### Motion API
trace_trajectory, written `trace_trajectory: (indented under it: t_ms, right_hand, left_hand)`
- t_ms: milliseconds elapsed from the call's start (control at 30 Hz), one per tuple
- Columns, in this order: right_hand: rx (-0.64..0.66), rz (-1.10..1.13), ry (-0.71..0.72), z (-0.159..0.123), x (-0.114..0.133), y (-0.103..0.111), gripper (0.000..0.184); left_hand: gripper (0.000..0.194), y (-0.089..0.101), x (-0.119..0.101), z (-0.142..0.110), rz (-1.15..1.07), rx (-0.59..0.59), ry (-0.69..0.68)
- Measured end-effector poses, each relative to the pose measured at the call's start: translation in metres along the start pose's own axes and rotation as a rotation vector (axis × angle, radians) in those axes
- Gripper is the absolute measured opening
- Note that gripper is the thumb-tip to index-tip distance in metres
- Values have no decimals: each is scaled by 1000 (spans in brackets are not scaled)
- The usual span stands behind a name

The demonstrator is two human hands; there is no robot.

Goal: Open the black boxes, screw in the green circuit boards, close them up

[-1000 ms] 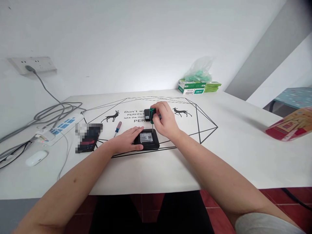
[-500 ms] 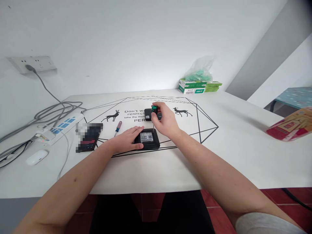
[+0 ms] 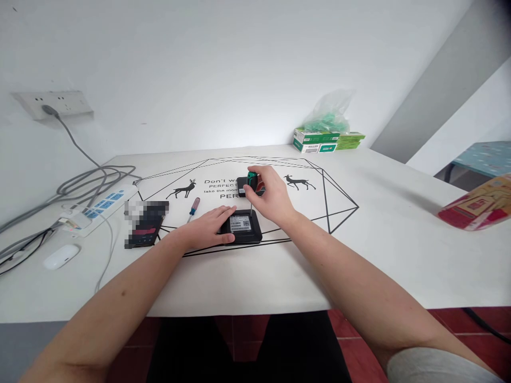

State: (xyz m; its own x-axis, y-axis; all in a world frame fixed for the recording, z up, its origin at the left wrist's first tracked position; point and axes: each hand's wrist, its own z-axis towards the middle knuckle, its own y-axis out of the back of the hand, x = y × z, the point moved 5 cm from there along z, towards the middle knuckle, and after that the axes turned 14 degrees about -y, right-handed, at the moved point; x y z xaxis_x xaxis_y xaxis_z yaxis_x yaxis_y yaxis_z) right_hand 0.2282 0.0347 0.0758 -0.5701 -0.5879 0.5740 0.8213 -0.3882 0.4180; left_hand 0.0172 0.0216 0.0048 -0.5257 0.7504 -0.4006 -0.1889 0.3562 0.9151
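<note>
A black square device lies on the table with a white printed label facing up. My left hand grips its left side, thumb along the near edge and fingers at the far edge. In my right hand, a screwdriver with a green and black handle stands nearly upright. Its shaft meets the device close to the far right corner; the tip is too small to make out. Behind the screwdriver sits a second black object, partly hidden by my right hand. A screwdriver with a red and blue handle lies beyond my left hand.
To the left are a phone, a white case, and a power strip with tangled cables. Green boxes under a plastic bag stand at the back wall. A red and tan package lies at right.
The fingers of my right hand have shifted slightly around the green screwdriver handle, which looks turned a little. My left hand and the device stay in place.
</note>
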Motion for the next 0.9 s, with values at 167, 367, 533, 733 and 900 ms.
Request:
trace_trajectory:
  t_ms: [167, 367, 533, 733, 900]
  right_hand:
    - [-30, 6, 14, 0, 3, 4, 35]
    - [-97, 25, 15, 0, 4, 8, 33]
    - [-145, 94, -40, -2, 2, 9, 35]
    - [-79, 173, -37, -5, 3, 4, 38]
    - [-39, 209, 0, -9, 6, 0, 39]
  left_hand:
    - [109, 1, 0, 0, 13, -23, -14]
    - [111, 0, 0, 0, 16, -3, -3]
    - [101, 0, 6, 2, 66, -68, 28]
    - [68, 12, 20, 5, 252, -349, 2]
    - [34, 16, 21, 5, 267, -427, -67]
